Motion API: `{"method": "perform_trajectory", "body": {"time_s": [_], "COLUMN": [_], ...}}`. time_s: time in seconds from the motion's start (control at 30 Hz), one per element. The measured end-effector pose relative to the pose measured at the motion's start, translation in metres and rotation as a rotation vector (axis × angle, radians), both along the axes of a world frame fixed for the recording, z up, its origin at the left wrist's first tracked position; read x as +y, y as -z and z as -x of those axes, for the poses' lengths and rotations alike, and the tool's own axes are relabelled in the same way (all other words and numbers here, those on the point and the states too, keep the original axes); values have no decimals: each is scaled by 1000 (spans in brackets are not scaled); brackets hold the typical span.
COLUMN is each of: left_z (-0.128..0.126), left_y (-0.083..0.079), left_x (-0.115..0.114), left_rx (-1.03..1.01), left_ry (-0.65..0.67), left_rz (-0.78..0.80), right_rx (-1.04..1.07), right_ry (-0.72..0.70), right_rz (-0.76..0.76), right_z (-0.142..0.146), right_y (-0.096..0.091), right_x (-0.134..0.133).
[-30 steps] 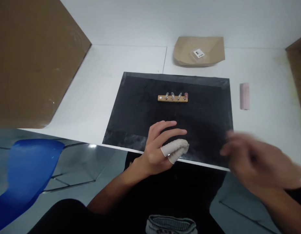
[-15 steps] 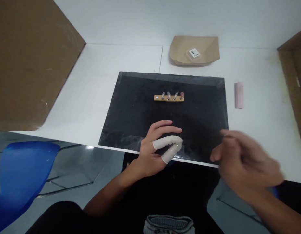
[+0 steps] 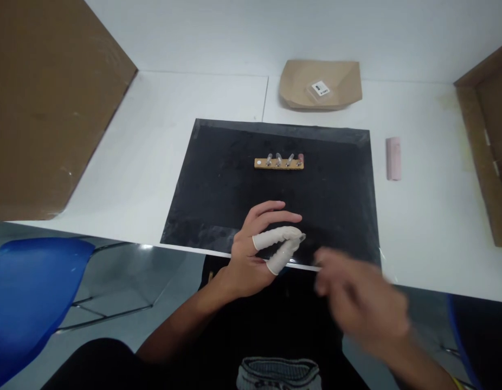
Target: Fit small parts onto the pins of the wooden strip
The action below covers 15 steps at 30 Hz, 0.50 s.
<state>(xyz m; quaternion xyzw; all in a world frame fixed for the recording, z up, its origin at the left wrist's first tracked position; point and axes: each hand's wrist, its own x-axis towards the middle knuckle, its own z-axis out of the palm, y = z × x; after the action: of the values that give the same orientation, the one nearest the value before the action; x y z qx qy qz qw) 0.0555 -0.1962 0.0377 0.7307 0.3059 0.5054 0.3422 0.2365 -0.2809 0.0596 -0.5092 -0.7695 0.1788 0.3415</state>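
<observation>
My left hand (image 3: 261, 246) hovers over the near edge of a black mat (image 3: 218, 179). White finger cots cover its thumb and index finger, whose tips pinch together on something tiny that I cannot make out; the other fingers are spread. My right hand (image 3: 362, 303) is blurred by motion just right of it, near the mat's front edge, and its fingers cannot be read. A small tan board (image 3: 279, 161) with several small parts on it lies at the middle of the mat, beyond both hands.
The mat lies on a white table (image 3: 430, 216). A brown paper tray (image 3: 321, 84) with a labelled clear packet stands at the back. A pink block (image 3: 393, 158) lies right of the mat. Cardboard panels stand at left (image 3: 43, 103) and right (image 3: 484, 141). A blue chair (image 3: 27, 292) is at lower left.
My right hand has swept left and nearer, from the mat's right corner toward my left hand. The left hand's cot-covered fingertips have stayed together near the mat's front edge.
</observation>
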Motion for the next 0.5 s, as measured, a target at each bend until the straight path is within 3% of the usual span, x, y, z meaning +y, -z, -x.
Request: {"method": "perform_trajectory", "body": {"time_s": [0.1,0.17,0.27,0.37,0.4,0.5], "left_z": [3,4,4,3,3,2], "left_y": [0,1,1,0,0,-1], "left_x": [1,1,2,3,3,5], "left_rx": [15,22,34,33,37,46], "left_ry": [-1,-6,-7,-5,-7,-11], "left_rz": [-4,-6,-15,-29,-32,-69], "right_rx": [212,374,658,1061,1141,1190], "right_ry": [178,313,310,581,612,392], "right_rz": [-23,53,402,655,770,1172], "right_z": [13,22,30,32,31,29], "right_y": [-10,-16,-23,-26,-27,-28], "right_x": [0,-2,-5,-6,-5,-1]}}
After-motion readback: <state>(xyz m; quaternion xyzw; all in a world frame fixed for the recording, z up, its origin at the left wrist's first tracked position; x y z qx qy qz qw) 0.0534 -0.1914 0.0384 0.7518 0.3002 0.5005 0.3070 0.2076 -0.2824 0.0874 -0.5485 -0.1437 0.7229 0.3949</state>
